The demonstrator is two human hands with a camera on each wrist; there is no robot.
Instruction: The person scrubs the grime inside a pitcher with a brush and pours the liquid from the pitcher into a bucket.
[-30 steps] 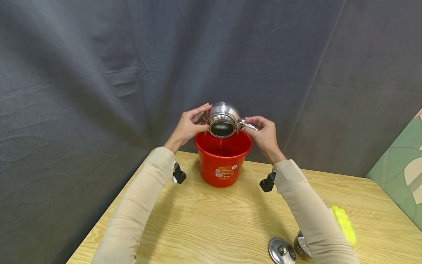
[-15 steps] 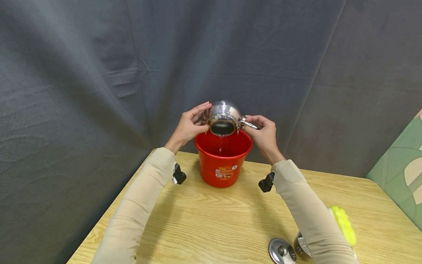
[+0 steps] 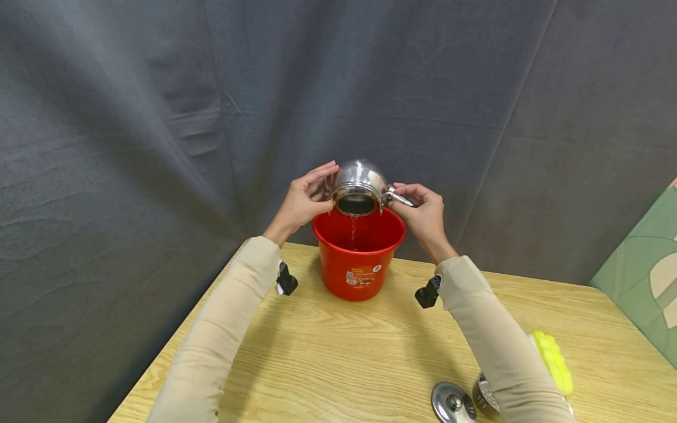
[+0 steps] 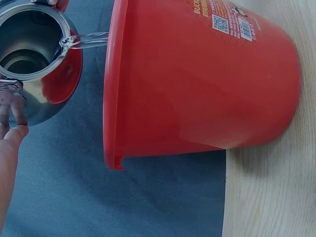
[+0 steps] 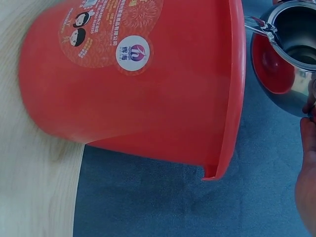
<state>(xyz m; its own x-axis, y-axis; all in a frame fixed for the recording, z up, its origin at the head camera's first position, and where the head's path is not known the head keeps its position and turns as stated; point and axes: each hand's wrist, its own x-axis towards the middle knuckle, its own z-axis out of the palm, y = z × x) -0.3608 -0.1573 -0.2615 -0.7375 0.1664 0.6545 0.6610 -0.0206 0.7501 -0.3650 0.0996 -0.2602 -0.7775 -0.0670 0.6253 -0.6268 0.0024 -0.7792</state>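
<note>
In the head view a shiny stainless steel teapot [image 3: 362, 174] is tipped over the red bucket [image 3: 351, 277], its round mouth turned down toward me. A thin stream of water [image 4: 91, 40] runs from the rim into the bucket. My left hand [image 3: 301, 202] grips the pot's left side, thumb near the rim and fingers along the body. On the other side my right hand [image 3: 425, 216] pinches the metal handle [image 3: 400, 198] between thumb and fingers. Both wrist views show the pot only partly; the bucket's inside is mostly hidden.
A round metal lid [image 3: 453, 402] with a knob lies at the table's near right, beside a perforated strainer [image 3: 483, 395]. A yellow sponge-like thing [image 3: 552, 359] is partly behind the right sleeve. Grey cloth [image 3: 338, 88] hangs behind the wooden table [image 3: 328, 358].
Both hands have risen slightly and tipped the teapot further, so its mouth looks narrower. The water stream has grown more visible. The bucket, lid and strainer have stayed put.
</note>
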